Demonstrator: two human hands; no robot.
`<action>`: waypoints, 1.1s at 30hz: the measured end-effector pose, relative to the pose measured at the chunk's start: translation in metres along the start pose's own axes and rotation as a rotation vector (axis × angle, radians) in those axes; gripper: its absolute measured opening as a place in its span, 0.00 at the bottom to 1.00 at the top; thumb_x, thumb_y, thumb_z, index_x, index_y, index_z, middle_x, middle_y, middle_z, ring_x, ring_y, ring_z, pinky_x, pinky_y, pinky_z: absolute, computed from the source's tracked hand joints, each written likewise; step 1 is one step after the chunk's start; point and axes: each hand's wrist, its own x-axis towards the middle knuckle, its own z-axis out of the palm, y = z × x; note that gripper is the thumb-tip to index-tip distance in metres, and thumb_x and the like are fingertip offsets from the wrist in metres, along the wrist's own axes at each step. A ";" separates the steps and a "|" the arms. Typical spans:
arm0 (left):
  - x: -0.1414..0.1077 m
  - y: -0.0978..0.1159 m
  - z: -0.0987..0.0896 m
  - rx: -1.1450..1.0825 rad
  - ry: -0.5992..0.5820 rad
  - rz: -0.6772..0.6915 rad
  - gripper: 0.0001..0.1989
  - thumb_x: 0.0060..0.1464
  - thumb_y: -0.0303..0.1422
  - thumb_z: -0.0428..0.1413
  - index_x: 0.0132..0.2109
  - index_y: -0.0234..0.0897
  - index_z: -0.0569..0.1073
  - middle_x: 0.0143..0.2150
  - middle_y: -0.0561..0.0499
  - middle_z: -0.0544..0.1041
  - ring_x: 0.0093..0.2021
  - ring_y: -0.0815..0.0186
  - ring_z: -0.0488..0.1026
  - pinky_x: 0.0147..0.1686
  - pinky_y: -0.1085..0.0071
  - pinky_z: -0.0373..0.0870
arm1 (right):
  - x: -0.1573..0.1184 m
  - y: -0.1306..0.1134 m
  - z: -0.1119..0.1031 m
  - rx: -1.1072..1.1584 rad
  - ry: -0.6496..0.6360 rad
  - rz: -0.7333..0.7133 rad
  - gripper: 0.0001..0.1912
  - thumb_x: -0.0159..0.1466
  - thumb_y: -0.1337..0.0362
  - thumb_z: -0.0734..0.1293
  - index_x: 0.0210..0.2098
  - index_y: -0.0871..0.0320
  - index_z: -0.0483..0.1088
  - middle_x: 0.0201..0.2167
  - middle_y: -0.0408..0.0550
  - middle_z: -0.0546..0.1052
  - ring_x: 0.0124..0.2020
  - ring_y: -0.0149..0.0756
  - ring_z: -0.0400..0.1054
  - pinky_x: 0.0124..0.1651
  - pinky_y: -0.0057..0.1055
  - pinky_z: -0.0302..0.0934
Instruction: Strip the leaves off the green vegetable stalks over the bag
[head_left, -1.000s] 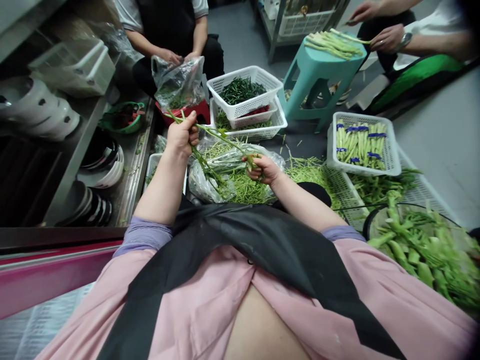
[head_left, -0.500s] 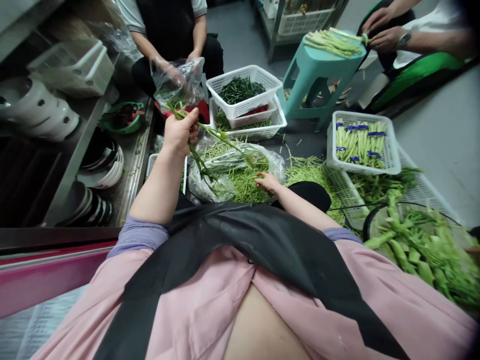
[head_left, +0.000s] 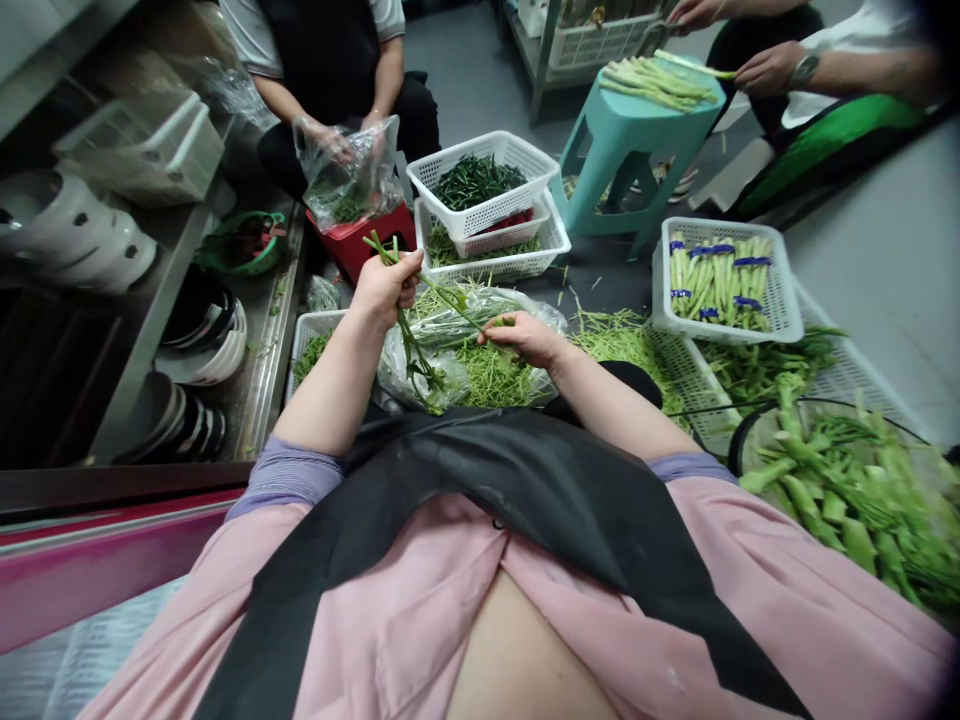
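Just beyond my black apron [head_left: 480,450], my hands are apart but linked by one thin green stalk. My left hand [head_left: 388,287] is closed in a fist around a few leafy green stems [head_left: 413,350], their cut ends poking up above the thumb and their leafy ends drooping. My right hand [head_left: 525,340] seems to pinch the far tip of the stalk between thumb and fingertips — the step looks like picking over these stems one at a time. I judge the next move calls for a steady left grip and a light, short tug, since such slim stalks may snap or bruise.

Under my hands, a loose, stringy green heap [head_left: 499,382] lies against crinkled, glossy clear plastic [head_left: 517,300]. Farther off to the right, pale, straight stalks [head_left: 720,275] sit bundled in blue bands. Beyond, a perforated white basket [head_left: 541,185] holds slender, dark chillies [head_left: 476,183]; past it — a smooth teal stool [head_left: 592,140] topped with long, pale stalks [head_left: 660,85].
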 end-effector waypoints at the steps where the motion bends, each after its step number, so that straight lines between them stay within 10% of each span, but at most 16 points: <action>1: 0.000 -0.002 0.001 0.005 0.001 0.000 0.21 0.43 0.39 0.67 0.27 0.38 0.60 0.15 0.62 0.59 0.11 0.80 0.50 0.12 0.79 0.42 | 0.000 0.002 0.004 0.003 0.018 -0.016 0.09 0.53 0.62 0.71 0.28 0.61 0.71 0.17 0.38 0.63 0.17 0.22 0.52 0.19 0.23 0.45; 9: -0.014 -0.011 0.013 0.011 -0.006 0.022 0.21 0.46 0.39 0.66 0.28 0.38 0.59 0.16 0.62 0.59 0.12 0.80 0.50 0.13 0.81 0.44 | 0.021 0.028 -0.013 0.339 0.615 0.199 0.09 0.64 0.67 0.60 0.27 0.56 0.57 0.18 0.38 0.60 0.20 0.25 0.53 0.23 0.23 0.52; 19: -0.004 -0.035 0.021 -0.048 -0.438 -0.200 0.26 0.36 0.42 0.71 0.27 0.37 0.60 0.17 0.62 0.57 0.13 0.81 0.50 0.13 0.81 0.42 | -0.007 0.006 0.010 0.376 -0.190 0.212 0.09 0.62 0.60 0.66 0.33 0.58 0.64 0.20 0.36 0.61 0.19 0.23 0.54 0.25 0.23 0.58; 28: 0.000 -0.035 0.012 -0.053 -0.438 -0.146 0.24 0.36 0.44 0.70 0.30 0.36 0.65 0.17 0.61 0.59 0.13 0.80 0.49 0.13 0.80 0.41 | -0.015 0.011 0.010 0.425 -0.251 0.170 0.10 0.59 0.63 0.63 0.26 0.55 0.56 0.19 0.38 0.59 0.18 0.23 0.47 0.19 0.22 0.45; 33: -0.008 -0.026 0.014 0.007 -0.222 0.021 0.21 0.39 0.41 0.69 0.29 0.37 0.64 0.18 0.59 0.63 0.13 0.80 0.51 0.13 0.79 0.44 | -0.004 0.022 0.002 0.447 0.059 0.111 0.13 0.60 0.61 0.63 0.24 0.53 0.52 0.15 0.35 0.51 0.17 0.24 0.42 0.19 0.24 0.45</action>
